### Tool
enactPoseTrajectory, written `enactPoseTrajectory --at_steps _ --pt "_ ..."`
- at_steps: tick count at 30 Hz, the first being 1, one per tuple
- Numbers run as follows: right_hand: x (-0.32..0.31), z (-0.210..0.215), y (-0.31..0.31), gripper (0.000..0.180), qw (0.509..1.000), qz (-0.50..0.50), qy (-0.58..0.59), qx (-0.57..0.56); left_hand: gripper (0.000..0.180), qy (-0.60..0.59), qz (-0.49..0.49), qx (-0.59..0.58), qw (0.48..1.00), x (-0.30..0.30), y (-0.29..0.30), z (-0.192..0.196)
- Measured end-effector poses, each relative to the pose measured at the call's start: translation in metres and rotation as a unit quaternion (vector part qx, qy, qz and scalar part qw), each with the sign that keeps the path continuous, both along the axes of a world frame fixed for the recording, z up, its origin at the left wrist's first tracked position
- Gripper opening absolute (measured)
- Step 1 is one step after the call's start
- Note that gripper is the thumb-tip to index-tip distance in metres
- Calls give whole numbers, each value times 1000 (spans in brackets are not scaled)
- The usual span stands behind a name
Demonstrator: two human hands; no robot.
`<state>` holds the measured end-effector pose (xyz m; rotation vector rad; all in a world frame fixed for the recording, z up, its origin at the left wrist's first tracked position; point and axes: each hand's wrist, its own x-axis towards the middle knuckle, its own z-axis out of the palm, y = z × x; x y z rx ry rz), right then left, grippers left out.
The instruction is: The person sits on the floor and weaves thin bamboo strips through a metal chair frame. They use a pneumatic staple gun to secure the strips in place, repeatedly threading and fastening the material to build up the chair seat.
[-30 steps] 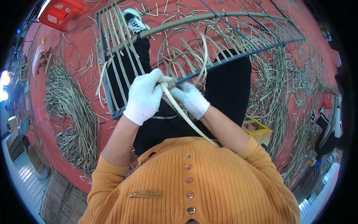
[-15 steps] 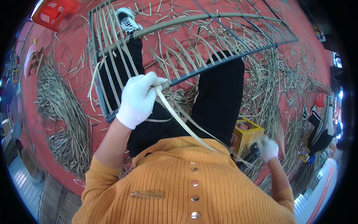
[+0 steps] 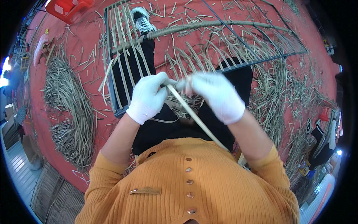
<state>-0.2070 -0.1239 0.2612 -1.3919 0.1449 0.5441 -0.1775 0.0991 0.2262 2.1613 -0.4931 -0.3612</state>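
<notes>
A dark metal frame, with pale strips strung across it and one long rod wrapped in tan cane, lies over my legs. My left hand, in a white glove, is closed at the frame's near bar, thumb and fingers pinching a pale flat weaving strip. The strip slants from there down to my lap. Just to the right, my gloved right hand reaches in over the same bar, its fingertips close to the left ones. Motion blurs its fingers, so whether they hold anything cannot be made out.
Heaps of cut strips lie on the red floor to the left, with more loose strips on the right. A red plastic stool stands at the far left. Another person is at the right rim.
My right hand has come from beside the yellow stool at lower right up to the left hand. My left hand stays at the bar with the strip; the view has shifted slightly.
</notes>
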Motion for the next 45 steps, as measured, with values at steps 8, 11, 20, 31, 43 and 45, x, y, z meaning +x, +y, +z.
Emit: enactPoseTrajectory --at_steps 8,11,20,31,43,45 --pt "83 -68 -2 31 995 100 -14 5 26 270 94 -108 952 26 -7 -1" --pt "76 -69 -8 34 984 114 -126 48 28 328 80 -124 933 45 -12 1" --pt "101 -44 10 43 930 346 -75 -95 34 177 -66 -181 965 135 3 21" --pt "81 -16 1 38 924 322 -59 -197 44 445 457 -359 681 228 152 -145" --pt "-3 -79 -25 15 831 -81 -384 -394 31 71 298 -262 915 294 37 105" --pt "8 -107 -28 11 886 -145 -309 -314 27 -5 253 -296 921 276 13 118"
